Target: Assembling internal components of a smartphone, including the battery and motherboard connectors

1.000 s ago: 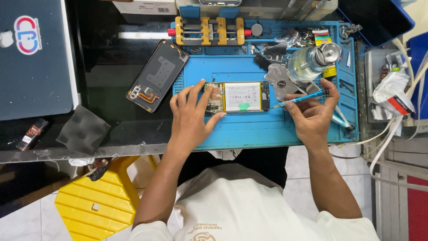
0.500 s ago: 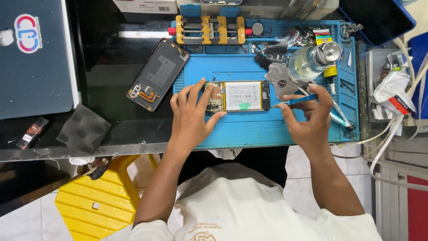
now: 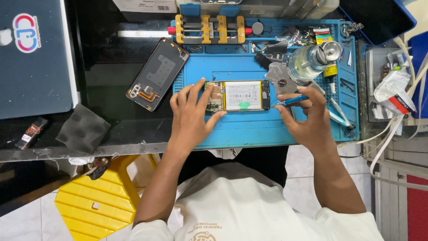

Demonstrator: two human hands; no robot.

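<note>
An opened phone (image 3: 240,95) with its white battery showing lies on the blue work mat (image 3: 249,129). My left hand (image 3: 192,114) rests on the phone's left end, fingers spread over the circuit board and pressing it down. My right hand (image 3: 307,118) pinches a thin blue-handled tool (image 3: 290,101) whose tip touches the phone's right end. The phone's removed back cover (image 3: 157,74) lies tilted on the dark table left of the mat.
A clear glass bottle (image 3: 312,60) and a grey metal part (image 3: 281,78) sit just beyond my right hand. An orange-and-blue clamp jig (image 3: 209,29) lies at the mat's far edge. A dark foam pad (image 3: 82,128), a laptop (image 3: 33,58) and a yellow stool (image 3: 100,205) are to the left.
My right hand has moved left with the blue tool, bringing its tip to the phone's right end. My left hand stays on the phone.
</note>
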